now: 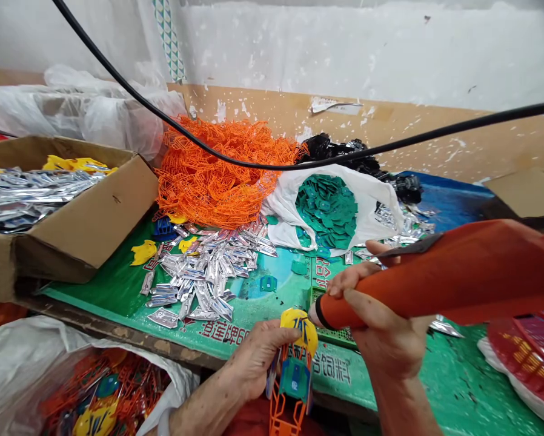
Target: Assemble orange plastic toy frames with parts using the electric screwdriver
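My left hand (256, 357) is closed around a small toy assembly (294, 369) with a yellow top, a blue middle and an orange frame, held upright at the table's near edge. My right hand (376, 321) grips a long orange electric screwdriver (435, 281), its tip almost touching the yellow top of the toy. Under the tip lies a small green grid tray (338, 335). Several silver foil-like parts (208, 272) are scattered on the green table cover (117, 284) just beyond my hands.
A heap of orange plastic frames (217, 169) sits at the back, beside a white bag of green parts (329, 209) and black parts (340, 151). A cardboard box (72, 224) of silver pieces stands left. A black cable (254, 163) crosses overhead. A bag of finished toys (99, 393) sits below left.
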Demonstrator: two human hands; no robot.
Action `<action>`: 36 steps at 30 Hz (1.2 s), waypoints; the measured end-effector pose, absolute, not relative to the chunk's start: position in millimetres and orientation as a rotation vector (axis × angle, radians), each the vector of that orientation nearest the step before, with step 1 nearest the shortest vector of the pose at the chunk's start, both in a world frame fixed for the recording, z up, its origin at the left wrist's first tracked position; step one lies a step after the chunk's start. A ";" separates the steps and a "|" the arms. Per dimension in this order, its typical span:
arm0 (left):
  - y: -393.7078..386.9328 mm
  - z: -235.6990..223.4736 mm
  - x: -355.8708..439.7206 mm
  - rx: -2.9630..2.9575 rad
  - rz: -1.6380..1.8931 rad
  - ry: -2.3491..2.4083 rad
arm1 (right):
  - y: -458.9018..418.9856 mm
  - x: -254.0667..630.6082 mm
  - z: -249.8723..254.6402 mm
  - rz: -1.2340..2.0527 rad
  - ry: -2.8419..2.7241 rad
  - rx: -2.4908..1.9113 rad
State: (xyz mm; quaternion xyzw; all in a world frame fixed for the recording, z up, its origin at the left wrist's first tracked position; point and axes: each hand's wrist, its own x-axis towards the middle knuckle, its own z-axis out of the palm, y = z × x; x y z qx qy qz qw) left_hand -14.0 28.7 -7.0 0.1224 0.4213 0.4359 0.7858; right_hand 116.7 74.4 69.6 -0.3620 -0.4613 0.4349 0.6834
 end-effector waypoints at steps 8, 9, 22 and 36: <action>29.5 -7.2 -14.0 0.256 0.934 0.922 | 72.0 119.4 61.6 0.963 -1.098 -0.795; 29.5 -7.9 -13.9 0.261 0.922 0.935 | 71.7 119.8 60.5 0.959 -1.105 -0.801; 26.9 -9.1 -11.4 0.293 0.895 0.997 | 69.0 123.4 51.0 0.864 -1.196 -0.851; 22.9 -12.3 -10.2 0.340 1.001 1.013 | 71.9 116.0 37.1 0.961 -1.237 -0.794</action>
